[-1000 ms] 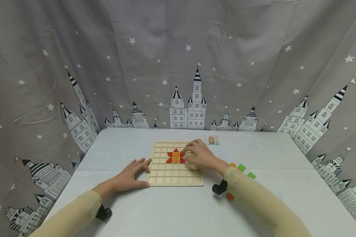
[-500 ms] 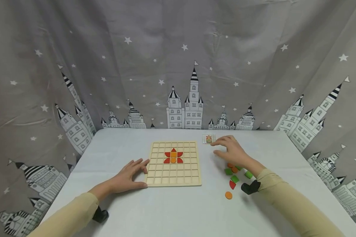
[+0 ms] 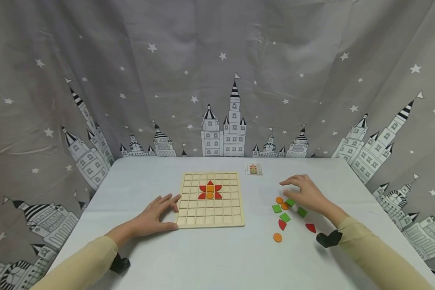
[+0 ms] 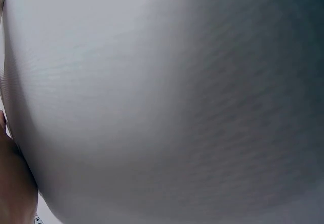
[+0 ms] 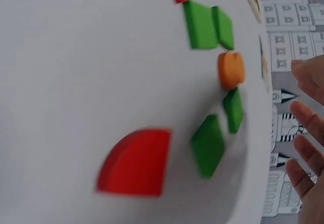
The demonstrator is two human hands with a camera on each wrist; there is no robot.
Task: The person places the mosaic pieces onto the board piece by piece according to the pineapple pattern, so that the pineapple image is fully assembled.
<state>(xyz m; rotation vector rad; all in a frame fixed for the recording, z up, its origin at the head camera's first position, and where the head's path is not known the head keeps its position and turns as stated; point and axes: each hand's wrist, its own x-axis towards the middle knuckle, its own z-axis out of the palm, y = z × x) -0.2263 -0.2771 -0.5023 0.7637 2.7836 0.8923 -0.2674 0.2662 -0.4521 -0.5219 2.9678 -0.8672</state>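
My left hand rests at the left edge of a square wooden grid board, with its fingers spread and its thumb at the near left corner. On the board lies a flower-like pattern of red petals, an orange square and an orange disc, topped by a red triangle. My right hand hovers over the far side of the loose pieces, fingers loosely bent and holding nothing. Nearest to it are a green square and another green square. In the right wrist view a red quarter-circle shows large.
More loose pieces lie right of the board, among them an orange disc and a red quarter-circle. A small printed pattern card lies beyond the board's far right corner. Behind the white table hangs a grey castle curtain.
My right hand has left the board's pattern and moved right, past the card, to above the loose pieces. The left hand stays at the board's edge. The whole view has shifted slightly.
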